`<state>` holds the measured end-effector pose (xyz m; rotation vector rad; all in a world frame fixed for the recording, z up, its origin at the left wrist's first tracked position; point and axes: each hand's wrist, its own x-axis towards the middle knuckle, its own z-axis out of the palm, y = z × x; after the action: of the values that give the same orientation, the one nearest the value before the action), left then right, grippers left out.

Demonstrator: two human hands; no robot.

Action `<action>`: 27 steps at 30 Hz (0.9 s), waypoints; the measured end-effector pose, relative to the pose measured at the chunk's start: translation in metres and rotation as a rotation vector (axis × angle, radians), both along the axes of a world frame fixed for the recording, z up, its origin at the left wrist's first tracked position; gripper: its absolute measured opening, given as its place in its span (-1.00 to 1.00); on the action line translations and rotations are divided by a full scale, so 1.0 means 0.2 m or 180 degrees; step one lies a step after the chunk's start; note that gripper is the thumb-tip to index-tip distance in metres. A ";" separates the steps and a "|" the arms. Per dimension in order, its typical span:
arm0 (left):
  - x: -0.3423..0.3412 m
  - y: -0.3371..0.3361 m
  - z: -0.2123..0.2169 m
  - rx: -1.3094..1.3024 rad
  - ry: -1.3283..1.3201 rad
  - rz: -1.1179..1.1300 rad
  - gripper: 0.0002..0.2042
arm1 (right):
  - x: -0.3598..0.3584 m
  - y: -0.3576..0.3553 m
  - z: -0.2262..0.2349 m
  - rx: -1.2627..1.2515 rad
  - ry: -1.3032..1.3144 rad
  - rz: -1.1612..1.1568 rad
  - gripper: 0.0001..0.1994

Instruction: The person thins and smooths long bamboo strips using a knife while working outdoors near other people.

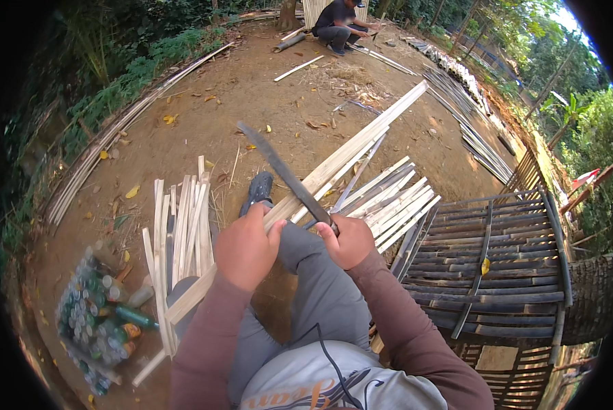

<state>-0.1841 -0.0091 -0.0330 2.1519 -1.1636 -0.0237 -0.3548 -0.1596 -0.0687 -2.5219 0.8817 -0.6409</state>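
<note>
My left hand (247, 247) is wrapped round a long pale bamboo strip (347, 154), which runs slantwise across my lap from lower left to far right. In my right hand (348, 240) is the handle of a machete (286, 174). Its dark blade crosses over the strip just ahead of my hands and points to the far left. Whether the edge touches the strip I cannot tell. Split bamboo strips (183, 225) lie bundled at my left, and another stack of strips (395, 201) lies at my right.
Bottles (98, 314) in a clear bag sit at the lower left. A slatted bamboo rack (497, 260) stands on the right. Long poles (115, 130) lie along the left edge. Farther off, a person (340, 31) squats among loose strips. My shoe (258, 190) rests on bare earth.
</note>
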 end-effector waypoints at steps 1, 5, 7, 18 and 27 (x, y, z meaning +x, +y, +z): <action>0.01 0.01 -0.02 -0.0101 -0.0020 -0.0008 -0.71 | 0.00 0.00 0.02 0.0024 0.0045 -0.0037 -0.48; 0.00 0.00 -0.04 -0.0066 -0.0065 -0.0046 -0.72 | -0.01 -0.13 0.04 0.0184 0.0190 -0.0421 -0.50; 0.00 0.00 -0.01 0.0020 0.0018 -0.0055 -0.72 | 0.00 -0.08 0.03 0.0347 -0.0021 -0.0306 -0.49; 0.01 -0.01 -0.04 0.0102 0.0138 -0.0047 -0.71 | -0.04 -0.15 -0.03 -0.0095 0.0128 -0.0016 -0.45; 0.09 0.00 -0.04 -0.0094 0.0228 -0.0108 -0.71 | -0.23 -0.73 -0.21 0.2493 -0.1899 -0.1334 -0.46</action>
<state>-0.1654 -0.0082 -0.0412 2.0884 -1.1523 -0.0974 -0.4018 -0.3049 -0.1103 -1.3583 1.1374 -0.8868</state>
